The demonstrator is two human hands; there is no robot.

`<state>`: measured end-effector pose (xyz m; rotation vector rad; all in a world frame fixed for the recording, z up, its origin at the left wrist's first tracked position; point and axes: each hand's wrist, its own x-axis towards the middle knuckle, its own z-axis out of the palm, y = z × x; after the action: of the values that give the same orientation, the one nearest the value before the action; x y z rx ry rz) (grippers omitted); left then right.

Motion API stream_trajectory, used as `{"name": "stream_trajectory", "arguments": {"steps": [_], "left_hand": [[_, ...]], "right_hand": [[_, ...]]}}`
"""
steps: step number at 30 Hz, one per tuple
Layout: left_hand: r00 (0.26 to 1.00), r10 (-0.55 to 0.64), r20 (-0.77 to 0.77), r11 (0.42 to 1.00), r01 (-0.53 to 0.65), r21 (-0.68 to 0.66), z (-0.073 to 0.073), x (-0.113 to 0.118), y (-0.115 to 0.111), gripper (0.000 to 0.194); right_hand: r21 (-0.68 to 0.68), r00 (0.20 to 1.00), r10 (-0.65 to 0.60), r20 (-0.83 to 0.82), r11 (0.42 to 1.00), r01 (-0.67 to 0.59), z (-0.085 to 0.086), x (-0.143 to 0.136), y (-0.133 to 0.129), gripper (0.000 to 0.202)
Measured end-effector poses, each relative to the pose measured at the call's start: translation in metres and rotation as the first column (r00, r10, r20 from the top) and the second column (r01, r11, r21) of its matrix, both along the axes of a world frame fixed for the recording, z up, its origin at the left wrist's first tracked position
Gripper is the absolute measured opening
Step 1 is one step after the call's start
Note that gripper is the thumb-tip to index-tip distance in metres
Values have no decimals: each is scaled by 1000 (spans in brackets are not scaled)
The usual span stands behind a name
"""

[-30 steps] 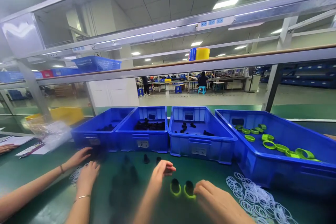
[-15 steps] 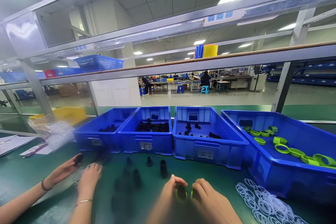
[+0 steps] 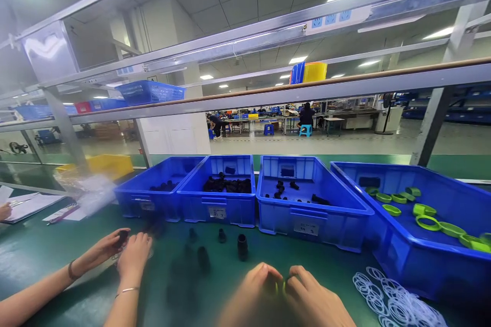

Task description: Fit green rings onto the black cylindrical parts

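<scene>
Meeting at the table's near edge, left hand (image 3: 255, 286) and right hand (image 3: 310, 294) pinch green-ringed parts (image 3: 279, 286).

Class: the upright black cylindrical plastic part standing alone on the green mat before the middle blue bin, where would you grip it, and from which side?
Grip the upright black cylindrical plastic part across its round side wall, coming from above: it stands on end with clear mat around it.

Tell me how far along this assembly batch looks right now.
Done: nothing finished can be picked out on the green table. In hand: left hand and right hand meet over a small black part with a yellow-green ring, blurred. Left: loose black parts stand on the table, clear rings lie heaped, green rings fill the right bin.
</scene>
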<state>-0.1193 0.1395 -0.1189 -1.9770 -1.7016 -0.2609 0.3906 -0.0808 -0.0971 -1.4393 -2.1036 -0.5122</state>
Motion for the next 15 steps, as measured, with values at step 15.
{"name": "stream_trajectory", "arguments": {"steps": [15], "left_hand": [[994,-93,57,993,88,77,-8,-21,4,48]], "right_hand": [[-9,999,-12,36,1000,12,20,-9,-10,15]]}}
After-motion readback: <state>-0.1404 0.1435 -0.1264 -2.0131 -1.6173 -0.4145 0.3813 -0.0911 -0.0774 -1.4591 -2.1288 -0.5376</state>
